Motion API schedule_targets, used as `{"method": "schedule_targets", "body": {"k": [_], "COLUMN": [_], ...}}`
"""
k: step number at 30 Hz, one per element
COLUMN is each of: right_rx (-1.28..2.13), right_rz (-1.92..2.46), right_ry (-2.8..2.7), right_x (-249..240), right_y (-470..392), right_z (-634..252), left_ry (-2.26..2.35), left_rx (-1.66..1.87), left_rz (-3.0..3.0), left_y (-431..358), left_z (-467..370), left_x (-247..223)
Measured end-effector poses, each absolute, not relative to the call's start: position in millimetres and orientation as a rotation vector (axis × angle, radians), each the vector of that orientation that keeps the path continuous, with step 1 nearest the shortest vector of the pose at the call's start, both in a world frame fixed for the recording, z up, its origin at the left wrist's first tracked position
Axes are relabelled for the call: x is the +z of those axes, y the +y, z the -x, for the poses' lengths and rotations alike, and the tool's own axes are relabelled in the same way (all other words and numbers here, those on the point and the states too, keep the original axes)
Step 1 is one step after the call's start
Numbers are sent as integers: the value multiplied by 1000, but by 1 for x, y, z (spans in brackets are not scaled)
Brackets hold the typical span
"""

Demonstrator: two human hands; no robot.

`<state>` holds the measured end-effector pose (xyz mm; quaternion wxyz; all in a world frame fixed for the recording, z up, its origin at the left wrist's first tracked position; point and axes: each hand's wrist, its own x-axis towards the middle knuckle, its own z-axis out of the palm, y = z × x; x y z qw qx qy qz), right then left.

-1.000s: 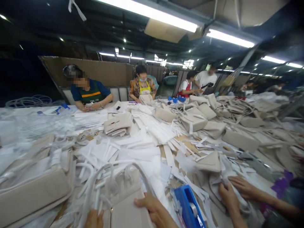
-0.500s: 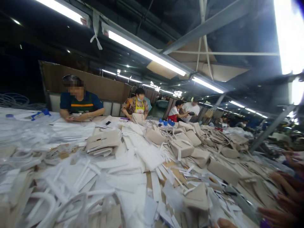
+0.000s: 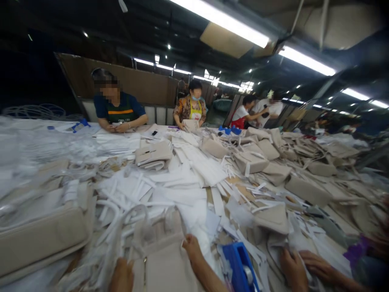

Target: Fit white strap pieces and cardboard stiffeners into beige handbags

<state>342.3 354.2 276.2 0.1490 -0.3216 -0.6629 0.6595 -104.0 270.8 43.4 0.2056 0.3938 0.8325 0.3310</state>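
A beige bag (image 3: 165,247) with a gold-coloured zip stands at the bottom centre, its looped handles rising at the back. My left hand (image 3: 122,275) is at its left side, fingers curled against the bag. My right hand (image 3: 192,246) pinches the bag's upper right edge, the forearm coming in from the bottom. A blue tape dispenser (image 3: 240,265) lies right of my right forearm. White paper strips (image 3: 130,184) are heaped behind the bag.
Another person's hands (image 3: 296,267) work at the lower right. A large beige bag (image 3: 45,239) lies at the left. Beige bags (image 3: 252,158) pile up at the right. Several people are across the table, one in a green apron (image 3: 120,111). A folded bag (image 3: 153,154) lies mid-table.
The view has tilted down and shifted left, so the scene sits higher and further right. Both my hands, the bag's front and the blue dispenser now show at the bottom.
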Motion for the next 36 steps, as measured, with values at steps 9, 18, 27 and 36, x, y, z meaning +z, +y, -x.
{"method": "schedule_targets", "body": {"k": [9,18,27,36], "right_rx": [1354,1068,1079,488], "right_rz": [1370,1437,1445,1859], "right_ry": [-1778,-2021,-2514,-1681], "right_x": [201,121,86,112], "right_y": [334,339,355,553], "right_z": [-305,-148,-160,-221], "left_ry": [2484,1604,1577,1563], "left_rx": [148,180,101,405], "left_rz": [-1895,-2311,-2323,-2567], "left_y": [276,260,266,265], "left_z": [55,33,46,98], "left_x": [89,67,56,19]}}
